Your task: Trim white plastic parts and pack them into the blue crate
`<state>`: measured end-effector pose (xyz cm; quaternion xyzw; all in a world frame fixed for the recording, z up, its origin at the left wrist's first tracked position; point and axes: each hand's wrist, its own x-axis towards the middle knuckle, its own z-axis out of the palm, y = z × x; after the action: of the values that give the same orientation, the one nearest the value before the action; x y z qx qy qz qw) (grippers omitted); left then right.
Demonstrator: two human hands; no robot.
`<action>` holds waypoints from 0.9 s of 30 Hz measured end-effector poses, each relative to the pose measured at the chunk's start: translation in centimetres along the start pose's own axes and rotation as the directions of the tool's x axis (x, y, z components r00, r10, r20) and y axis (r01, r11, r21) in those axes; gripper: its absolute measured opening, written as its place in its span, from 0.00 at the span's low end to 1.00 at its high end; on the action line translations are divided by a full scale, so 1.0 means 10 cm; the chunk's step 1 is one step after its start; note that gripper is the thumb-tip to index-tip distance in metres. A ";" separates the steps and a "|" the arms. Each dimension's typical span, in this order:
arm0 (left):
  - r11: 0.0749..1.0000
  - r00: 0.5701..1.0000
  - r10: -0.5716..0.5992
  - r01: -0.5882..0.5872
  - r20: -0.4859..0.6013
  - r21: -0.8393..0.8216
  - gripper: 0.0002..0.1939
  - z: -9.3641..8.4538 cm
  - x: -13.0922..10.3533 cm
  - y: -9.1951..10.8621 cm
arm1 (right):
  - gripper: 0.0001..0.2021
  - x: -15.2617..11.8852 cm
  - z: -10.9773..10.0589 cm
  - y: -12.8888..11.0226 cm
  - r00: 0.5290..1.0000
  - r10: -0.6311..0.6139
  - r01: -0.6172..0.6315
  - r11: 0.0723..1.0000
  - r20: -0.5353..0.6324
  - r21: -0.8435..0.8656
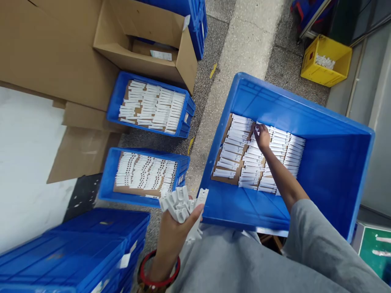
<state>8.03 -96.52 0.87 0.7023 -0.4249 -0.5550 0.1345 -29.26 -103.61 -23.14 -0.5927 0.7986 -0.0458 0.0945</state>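
My left hand is wrapped round a bundle of white plastic strips, held up in front of my body, just left of the large blue bin. Down inside that bin, my right hand is closed with its fingertips on a white plastic strip at the far end of a column. Rows of similar white strips lie side by side in several columns on a brown cardboard sheet. The strip under my right fingers is partly hidden by them.
Left of the bin stand two smaller blue crates with rows of white parts. An open cardboard box is behind them. Stacked blue crates rise at the lower left. A yellow crate with white pieces stands at the far right.
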 end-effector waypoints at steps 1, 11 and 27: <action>1.000 1.000 -0.009 0.009 0.000 0.002 0.19 0.00 0.01 0.01 | 0.20 0.11 -0.02 0.05 1.000 0.030 -0.030 1.000 -0.001 0.002; 0.996 1.000 -0.006 0.008 -0.023 0.086 0.25 -0.04 0.03 -0.14 | 0.20 0.41 0.08 0.02 0.992 -0.039 0.049 0.996 0.121 -0.075; 0.996 0.996 -0.072 0.074 -0.046 0.055 0.26 -0.01 0.01 -0.02 | 0.19 0.17 0.14 0.02 1.000 -0.009 0.009 1.000 0.021 0.002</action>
<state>8.20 -96.50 0.72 0.7329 -0.4116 -0.5318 0.1035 -29.68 -105.12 -24.68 -0.5967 0.7948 -0.0407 0.1033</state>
